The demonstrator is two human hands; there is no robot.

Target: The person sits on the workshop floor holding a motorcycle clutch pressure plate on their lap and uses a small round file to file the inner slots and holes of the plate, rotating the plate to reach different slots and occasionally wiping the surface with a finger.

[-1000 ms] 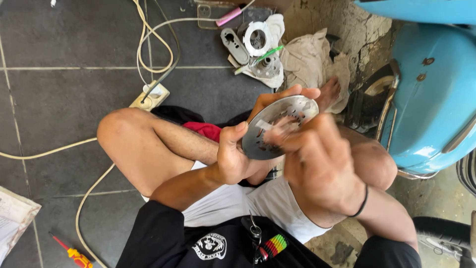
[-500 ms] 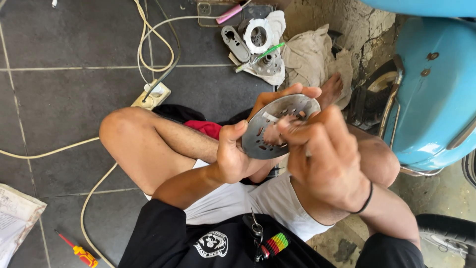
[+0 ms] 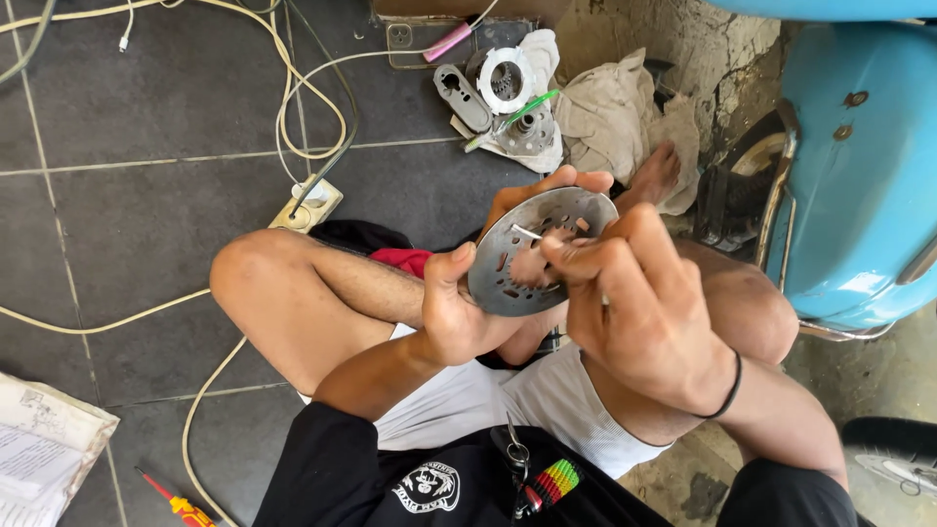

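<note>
Above the crossed bare legs of a person seated on a dark tiled floor [image 3: 117,195], a round grey metal plate [image 3: 532,256] pierced with slots and holes is held up facing the camera. The left hand [image 3: 468,307] grips the plate at its lower left edge, thumb pressed on the front face and fingers curled behind the rim, some showing over the top edge. The right hand [image 3: 639,307], a black band at its wrist, has its fingertips pinched together against the middle of the plate; whether they hold a small part there cannot be told. On the floor beyond the knees lie a pale rag [image 3: 615,112], several metal machine parts [image 3: 512,98], a green-handled tool [image 3: 517,112] and a pink-handled tool [image 3: 451,41]. A white power strip [image 3: 307,202] with cream cables lies to the left. A red and yellow screwdriver [image 3: 181,503] and printed papers [image 3: 44,444] lie at lower left. A light blue scooter body [image 3: 859,166] stands at right.
</note>
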